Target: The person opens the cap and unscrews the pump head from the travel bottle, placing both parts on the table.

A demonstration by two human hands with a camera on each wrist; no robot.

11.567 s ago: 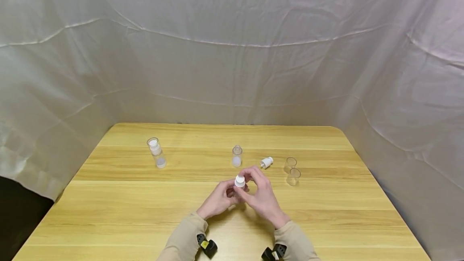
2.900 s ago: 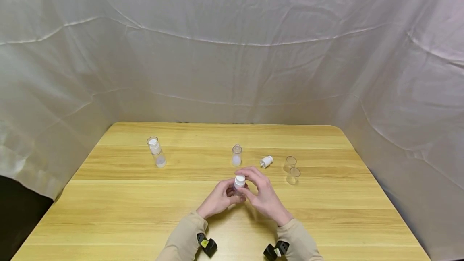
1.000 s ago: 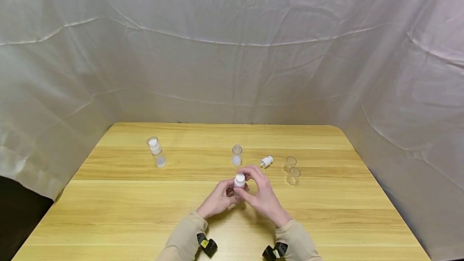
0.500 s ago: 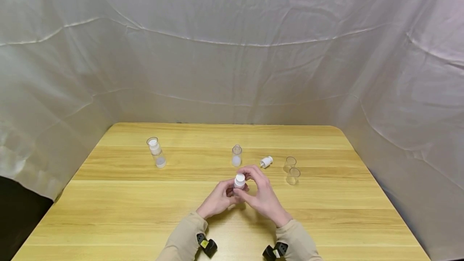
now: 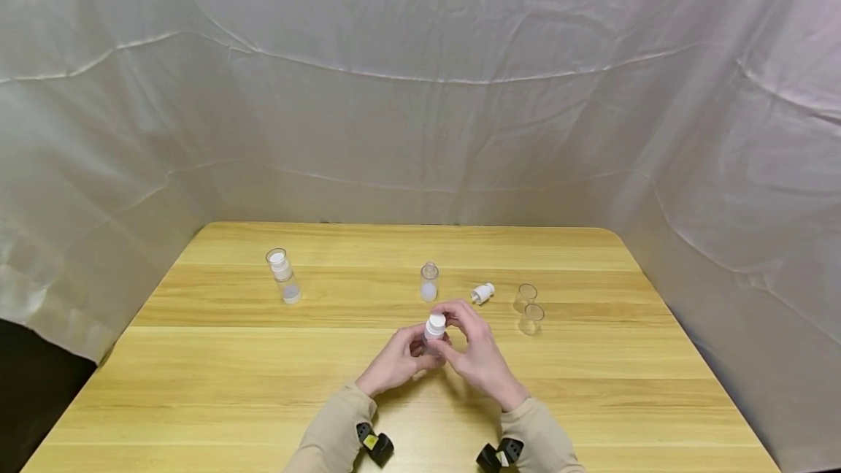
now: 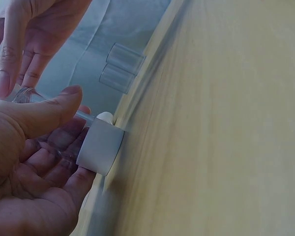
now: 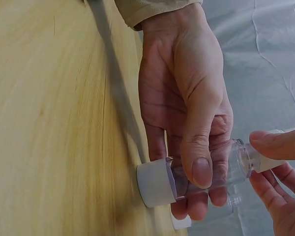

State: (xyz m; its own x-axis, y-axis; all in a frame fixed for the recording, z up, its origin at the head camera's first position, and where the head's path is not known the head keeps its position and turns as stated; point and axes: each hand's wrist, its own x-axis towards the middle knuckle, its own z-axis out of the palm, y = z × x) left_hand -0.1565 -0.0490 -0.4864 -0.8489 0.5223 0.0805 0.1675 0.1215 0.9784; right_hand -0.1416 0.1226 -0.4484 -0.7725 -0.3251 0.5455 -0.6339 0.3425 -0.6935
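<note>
Near the middle of the table, both hands are at a small clear pump bottle with a white base [image 7: 155, 184]. My left hand [image 5: 397, 360] grips its clear body [image 7: 221, 167], thumb on one side and fingers behind. In the left wrist view the white base [image 6: 102, 145] is close over the wood. The white pump head [image 5: 435, 325] points up. My right hand [image 5: 478, 356] pinches it at the neck between thumb [image 7: 273, 145] and fingers. In the left wrist view the right fingers [image 6: 34, 69] partly hide that top.
Beyond the hands stand a clear bottle without a pump [image 5: 429, 283] and, lying beside it, a loose white pump head [image 5: 482, 293]. Two clear caps [image 5: 531, 320] are to the right. A capped pump bottle [image 5: 284, 277] stands far left. Grey cloth [image 5: 420, 130] hangs around the table [image 5: 230, 400].
Both hands stay in the same place with the bottle. The right fingers and thumb shift slightly around the neck, and the white pump head now tilts a little to the right.
</note>
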